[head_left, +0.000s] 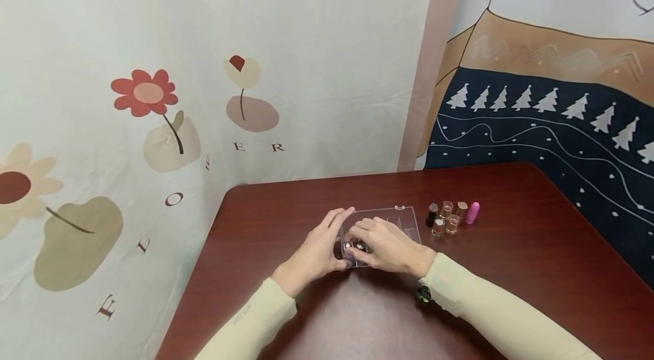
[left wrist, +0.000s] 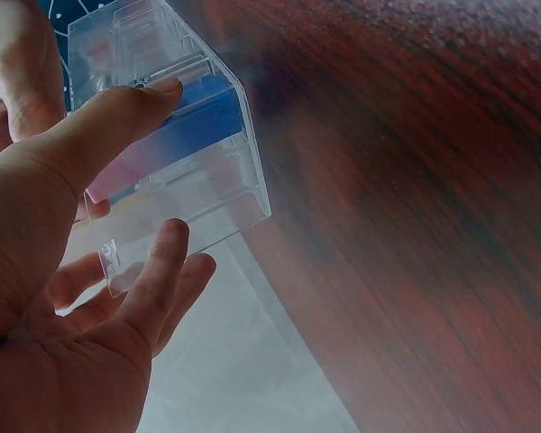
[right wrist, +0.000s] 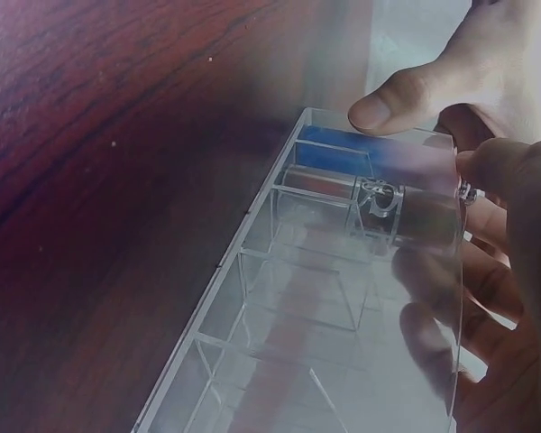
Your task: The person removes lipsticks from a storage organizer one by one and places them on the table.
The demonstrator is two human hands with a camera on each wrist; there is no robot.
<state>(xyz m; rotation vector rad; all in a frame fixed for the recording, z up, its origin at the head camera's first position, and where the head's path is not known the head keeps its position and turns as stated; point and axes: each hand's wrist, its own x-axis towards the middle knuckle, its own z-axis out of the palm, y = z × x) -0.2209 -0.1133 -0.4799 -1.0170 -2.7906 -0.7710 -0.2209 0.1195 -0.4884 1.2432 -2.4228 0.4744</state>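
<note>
A clear plastic compartment box [head_left: 409, 218] stands on the table, its low dividers showing through the wall [right wrist: 343, 307] in the right wrist view. My left hand [head_left: 319, 243] grips its left end, thumb on the near wall and fingers round the end. My right hand [head_left: 385, 243] reaches in from above with curled fingers. Thumb and fingers pinch the top of a small lipstick tube [right wrist: 383, 203], clear and dark, upright in a compartment. Beside it in the end compartment is a blue and pink tube [left wrist: 203, 113]. The right fingertips are partly hidden in the head view.
Right of the box stand several small cosmetic tubes: a black one with a clear top [head_left: 432, 215], a gold-capped one [head_left: 461, 210], a bright pink one [head_left: 472, 213] and clear ones [head_left: 452, 224]. The reddish-brown table [head_left: 286, 212] meets a printed curtain [head_left: 327, 65] behind.
</note>
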